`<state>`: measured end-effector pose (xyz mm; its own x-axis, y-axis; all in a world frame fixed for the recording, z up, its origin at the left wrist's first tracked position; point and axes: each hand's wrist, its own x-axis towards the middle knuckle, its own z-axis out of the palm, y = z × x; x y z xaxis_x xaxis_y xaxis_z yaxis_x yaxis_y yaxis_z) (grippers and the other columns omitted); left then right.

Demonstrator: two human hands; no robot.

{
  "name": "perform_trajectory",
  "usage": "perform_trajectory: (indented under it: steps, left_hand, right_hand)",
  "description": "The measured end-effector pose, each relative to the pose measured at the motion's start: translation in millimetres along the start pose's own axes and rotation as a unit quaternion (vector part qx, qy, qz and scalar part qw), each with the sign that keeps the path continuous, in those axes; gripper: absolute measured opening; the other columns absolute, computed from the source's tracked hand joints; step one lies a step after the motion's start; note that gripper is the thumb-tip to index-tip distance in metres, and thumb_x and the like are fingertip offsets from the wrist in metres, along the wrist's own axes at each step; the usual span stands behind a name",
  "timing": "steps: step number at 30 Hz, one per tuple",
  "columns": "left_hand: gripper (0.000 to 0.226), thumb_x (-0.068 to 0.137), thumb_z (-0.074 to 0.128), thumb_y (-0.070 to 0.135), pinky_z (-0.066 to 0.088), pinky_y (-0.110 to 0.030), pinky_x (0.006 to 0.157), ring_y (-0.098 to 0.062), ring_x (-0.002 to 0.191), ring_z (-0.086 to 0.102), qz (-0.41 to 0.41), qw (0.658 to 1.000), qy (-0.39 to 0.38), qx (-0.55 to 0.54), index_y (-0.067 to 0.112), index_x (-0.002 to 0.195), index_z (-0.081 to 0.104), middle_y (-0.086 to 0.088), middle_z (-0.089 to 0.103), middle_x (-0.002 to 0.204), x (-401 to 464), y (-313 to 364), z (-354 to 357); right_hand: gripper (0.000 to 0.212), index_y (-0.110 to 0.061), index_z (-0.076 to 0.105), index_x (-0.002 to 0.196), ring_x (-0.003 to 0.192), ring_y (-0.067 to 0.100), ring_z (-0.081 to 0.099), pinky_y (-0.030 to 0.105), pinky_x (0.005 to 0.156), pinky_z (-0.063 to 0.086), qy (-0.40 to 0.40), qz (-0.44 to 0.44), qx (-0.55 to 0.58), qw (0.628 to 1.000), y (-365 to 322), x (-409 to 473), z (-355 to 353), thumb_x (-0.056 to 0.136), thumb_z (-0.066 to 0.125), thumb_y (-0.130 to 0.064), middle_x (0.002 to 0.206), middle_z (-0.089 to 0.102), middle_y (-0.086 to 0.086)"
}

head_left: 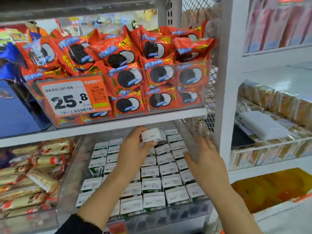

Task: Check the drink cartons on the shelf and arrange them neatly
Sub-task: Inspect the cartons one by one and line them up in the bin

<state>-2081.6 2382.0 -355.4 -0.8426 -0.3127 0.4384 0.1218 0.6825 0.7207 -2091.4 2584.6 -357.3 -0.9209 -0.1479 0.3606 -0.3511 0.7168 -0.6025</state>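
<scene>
Lower shelf, clear bin (pixel 70 168) packed with small white-topped drink cartons (pixel 152 184) standing in rows. Left hand (pixel 133 149) holds one carton (pixel 151 135) lifted clear above the back rows, fingers and thumb curled round its sides, its top face turned toward the camera. Right hand (pixel 206 157) rests flat against the clear right wall of the bin, fingers straight and slightly spread, holding nothing; a ring shows on one finger. Below the lifted carton there is a dark gap (pixel 159 144) in the back rows, probably the slot it belongs in. Judgement: the step in hand is the check of this one carton, then its return. To do it well, read the printed top and turn the carton to look over its sides for dents or leaks while it is still clear of the shelf board (pixel 118 123) above, which sits close overhead. Then line it up square with its neighbours, printed top facing the same way as theirs, and lower it straight down so no corner catches the next row. The right hand could steady the bin meanwhile. Left rows look slightly uneven and likely need squaring next.
</scene>
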Motion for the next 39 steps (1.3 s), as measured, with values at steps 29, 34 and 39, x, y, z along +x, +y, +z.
perform_trajectory:
  steps: [29, 34, 39]
  left_hand:
    - [0.021, 0.093, 0.060, 0.015, 0.040, -0.023, 0.092, -0.020, 0.105, 0.056, -0.010, 0.984, -0.088, 0.152, 0.014, 0.113, 0.068, -0.008, 0.062, 0.119, 54.6, -34.3, 41.8]
    - [0.035, 0.088, 0.068, 0.023, 0.040, -0.023, 0.095, -0.020, 0.115, 0.056, -0.078, 0.961, -0.173, 0.203, 0.015, 0.122, 0.063, -0.004, 0.060, 0.128, 82.2, -36.8, 40.0]
    - [0.043, 0.084, 0.072, 0.033, 0.045, -0.030, 0.097, -0.022, 0.114, 0.057, -0.069, 0.916, -0.257, 0.301, 0.012, 0.121, 0.061, -0.006, 0.062, 0.125, 103.0, -26.0, 37.1]
  right_hand:
    - [0.066, -0.020, 0.019, 0.147, 0.109, 0.024, 0.057, 0.029, 0.078, 0.045, -0.024, -0.029, 0.001, 0.999, 5.6, 6.6, 3.4, 0.093, 0.053, -0.038, 0.128, 0.053, 0.009]
    - [0.064, -0.021, 0.019, 0.147, 0.110, 0.023, 0.057, 0.029, 0.080, 0.046, -0.026, -0.028, -0.007, 0.999, 5.0, 7.8, 3.1, 0.094, 0.051, -0.039, 0.132, 0.051, 0.008]
    - [0.063, -0.021, 0.022, 0.146, 0.112, 0.023, 0.055, 0.029, 0.082, 0.046, -0.028, -0.029, -0.014, 0.999, 3.9, 8.7, 3.2, 0.093, 0.052, -0.038, 0.133, 0.051, 0.007]
